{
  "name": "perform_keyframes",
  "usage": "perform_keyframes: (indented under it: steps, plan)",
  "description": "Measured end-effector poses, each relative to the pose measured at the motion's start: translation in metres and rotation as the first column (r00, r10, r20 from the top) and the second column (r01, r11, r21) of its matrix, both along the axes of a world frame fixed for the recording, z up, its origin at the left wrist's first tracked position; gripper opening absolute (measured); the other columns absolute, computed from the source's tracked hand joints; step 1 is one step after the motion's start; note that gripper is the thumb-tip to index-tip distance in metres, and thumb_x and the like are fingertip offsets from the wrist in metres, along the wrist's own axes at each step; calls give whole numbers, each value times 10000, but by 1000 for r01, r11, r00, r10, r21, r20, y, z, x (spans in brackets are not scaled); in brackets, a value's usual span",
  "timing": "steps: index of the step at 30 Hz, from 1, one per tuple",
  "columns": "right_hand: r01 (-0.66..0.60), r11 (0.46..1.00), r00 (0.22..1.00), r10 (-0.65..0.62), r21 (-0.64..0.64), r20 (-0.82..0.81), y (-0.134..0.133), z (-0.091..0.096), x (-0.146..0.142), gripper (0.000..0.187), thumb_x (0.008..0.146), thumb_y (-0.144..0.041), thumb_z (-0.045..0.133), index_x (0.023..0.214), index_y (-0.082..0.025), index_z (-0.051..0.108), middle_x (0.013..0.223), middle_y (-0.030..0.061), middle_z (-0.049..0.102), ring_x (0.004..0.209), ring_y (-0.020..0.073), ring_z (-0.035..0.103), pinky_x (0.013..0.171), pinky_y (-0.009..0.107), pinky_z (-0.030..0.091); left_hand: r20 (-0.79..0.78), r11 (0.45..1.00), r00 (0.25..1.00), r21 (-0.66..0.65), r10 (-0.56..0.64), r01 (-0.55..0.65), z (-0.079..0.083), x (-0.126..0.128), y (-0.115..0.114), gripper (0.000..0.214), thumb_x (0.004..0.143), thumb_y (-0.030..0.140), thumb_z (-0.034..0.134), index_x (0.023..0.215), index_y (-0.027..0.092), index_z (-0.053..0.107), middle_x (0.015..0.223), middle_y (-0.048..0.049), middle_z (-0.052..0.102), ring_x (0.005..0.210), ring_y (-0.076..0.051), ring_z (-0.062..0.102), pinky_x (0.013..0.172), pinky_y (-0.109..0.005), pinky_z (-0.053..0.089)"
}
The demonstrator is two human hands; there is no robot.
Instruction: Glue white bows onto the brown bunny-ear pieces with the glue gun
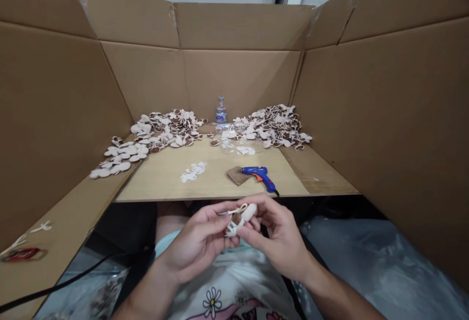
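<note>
My left hand (205,227) and my right hand (276,234) meet above my lap, in front of the board's near edge. Between them is a small white-and-brown fabric piece (242,217) with a cream cord loop and a small white tag bearing dark print. The left thumb and fingers pinch its tagged end. At the puffy white end, the right thumb and fingers close round it. Fingers cover part of the piece. Beyond the hands, a blue glue gun (259,173) with an orange trigger lies with its nozzle on a brown pad (237,175).
Similar pieces form a left pile (168,129) and a right pile (280,127). White tags (193,171) and more tags (245,150) lie on the board (154,183). A bottle (221,111) stands behind. Red-handled snips (22,254) lie left. Cardboard walls (242,75) enclose the board.
</note>
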State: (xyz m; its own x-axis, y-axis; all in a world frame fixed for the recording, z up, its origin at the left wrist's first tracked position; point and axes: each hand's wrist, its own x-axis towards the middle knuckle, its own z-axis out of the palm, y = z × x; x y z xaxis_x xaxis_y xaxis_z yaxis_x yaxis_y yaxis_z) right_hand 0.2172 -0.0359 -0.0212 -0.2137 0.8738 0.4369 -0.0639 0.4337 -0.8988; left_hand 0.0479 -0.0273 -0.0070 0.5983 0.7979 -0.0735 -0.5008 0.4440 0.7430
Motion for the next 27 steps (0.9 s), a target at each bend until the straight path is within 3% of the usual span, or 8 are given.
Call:
perform_keyframes:
  steps: [7,12,16,20,22,27]
  plan:
    - [67,998,998,-67,-14,17,-3,1,-1,209,798,-308,700,973,-205,648,658,-29,559,532,93,444,478,212,388,-28,1000,1000,-12,-13,13,-1,1,-2,246,857,152,617,1083,109,707,910,-124,713,724,-109,625,656,-196,472]
    - [23,999,999,-24,-37,-29,0,0,1,177,861,-294,645,1018,-211,657,776,13,665,629,115,599,566,226,486,-43,999,999,-40,31,-33,-1,1,0,231,819,163,669,1041,121,717,866,-86,692,673,-96,605,635,-199,478]
    - [0,998,1000,-1,-61,-21,9,-1,5,159,910,-288,587,1007,-201,677,771,18,690,667,122,640,616,231,513,-126,990,985,92,117,-106,-5,0,5,246,798,241,718,1023,140,715,822,-64,688,684,-100,596,618,-200,460]
    - [10,997,997,-4,-76,76,21,-4,9,133,861,-303,653,910,-186,694,766,29,700,662,134,636,615,242,507,-279,948,924,253,263,-194,-12,1,9,338,649,139,828,965,174,716,879,-43,714,801,-128,622,728,-237,471]
    - [-3,996,995,12,-91,102,26,-5,12,131,832,-307,685,868,-182,702,743,31,701,654,138,634,602,241,501,-318,940,908,288,273,-182,-14,-1,13,365,610,129,846,953,172,726,897,-44,723,807,-136,629,747,-256,474]
    - [-147,971,980,169,-187,106,37,-7,19,136,803,-306,707,796,-169,701,719,38,703,640,141,639,596,245,504,-390,957,907,285,161,-48,-21,-10,23,344,649,190,820,985,163,755,829,-63,746,719,-152,651,704,-289,480]
